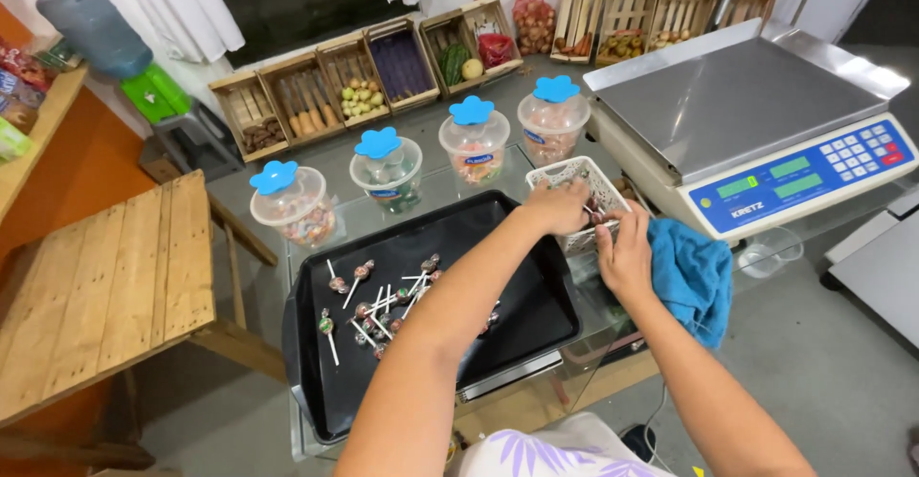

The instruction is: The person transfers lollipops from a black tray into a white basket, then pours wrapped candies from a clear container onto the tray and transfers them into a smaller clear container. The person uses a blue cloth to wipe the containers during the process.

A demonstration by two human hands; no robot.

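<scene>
A small white lattice basket [563,174] stands on the glass counter between the black tray [522,295] and the scale. My left hand [558,205] reaches into the basket, fingers curled among the items inside. My right hand [624,257] grips the basket's near right edge and rests on a blue cloth [694,276]. Several wrapped lollipops [383,303] lie scattered on the black tray, partly hidden by my left forearm.
Several clear candy jars with blue flower lids [472,142] line the counter behind the tray. A steel weighing scale [747,118] sits at right. Wooden produce crates [383,70] stand on the floor behind. A wooden table [105,286] is at left.
</scene>
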